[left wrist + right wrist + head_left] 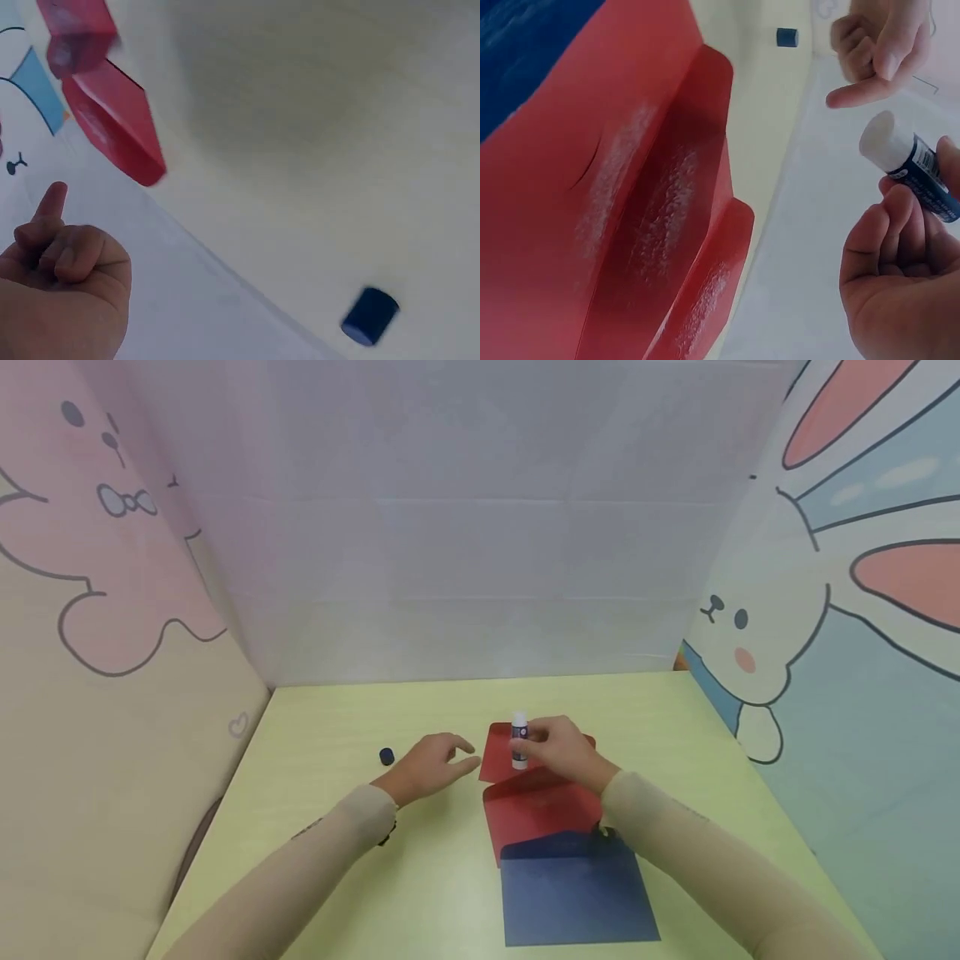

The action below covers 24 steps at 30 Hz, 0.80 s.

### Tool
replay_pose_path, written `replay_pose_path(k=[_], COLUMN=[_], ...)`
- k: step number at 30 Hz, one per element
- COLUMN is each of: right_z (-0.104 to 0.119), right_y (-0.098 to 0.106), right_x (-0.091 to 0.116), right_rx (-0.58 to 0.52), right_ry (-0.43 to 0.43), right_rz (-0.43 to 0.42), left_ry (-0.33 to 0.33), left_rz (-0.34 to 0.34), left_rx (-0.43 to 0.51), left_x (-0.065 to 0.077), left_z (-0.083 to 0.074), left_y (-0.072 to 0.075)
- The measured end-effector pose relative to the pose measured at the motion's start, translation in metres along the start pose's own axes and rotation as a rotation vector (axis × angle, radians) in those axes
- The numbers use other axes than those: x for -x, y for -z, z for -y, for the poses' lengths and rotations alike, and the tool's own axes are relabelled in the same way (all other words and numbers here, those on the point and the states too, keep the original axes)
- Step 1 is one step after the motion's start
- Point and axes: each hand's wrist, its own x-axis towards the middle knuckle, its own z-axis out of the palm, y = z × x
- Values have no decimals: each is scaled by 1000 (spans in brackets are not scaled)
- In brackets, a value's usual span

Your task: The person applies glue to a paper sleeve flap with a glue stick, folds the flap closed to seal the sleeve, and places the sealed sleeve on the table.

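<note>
My right hand (564,748) pinches a glue stick (520,743) with white ends and a dark blue label. It is held upright over the farther red envelope (497,758). A nearer red envelope (528,817) overlaps that one, flap unfolded. White smears of glue (664,214) streak the red paper in the right wrist view. To the left, my left hand (435,763) hovers beside the envelopes and holds nothing, index finger extended, the others loosely bent. A dark blue cap (387,756) lies on the table just beyond it.
A blue envelope (577,897) lies nearest to me, overlapping the nearer red one. The pale yellow table (330,718) ends at a white backdrop (472,568). Cartoon-printed panels stand on both sides, including a rabbit (780,610) on the right.
</note>
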Motion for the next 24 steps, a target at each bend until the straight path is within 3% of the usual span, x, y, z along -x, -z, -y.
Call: replay_pose_path(k=[5,9,18,24], right_z=[5,7,1,0], right_y=[2,2,-2,-7], right_x=[2,5,5,6], right_rx=[-43,-89,-94,-97], right_ry=[-7,-35,15,43], right_rz=[16,43,70,66], left_ry=[-56,-62,8,34], left_rz=[128,165,156,35], left_rx=[266,396,596,600], left_x=[1,3,11,15], left_z=[-22,-31,-38,-42], left_y=[-22,-32,-41,-48])
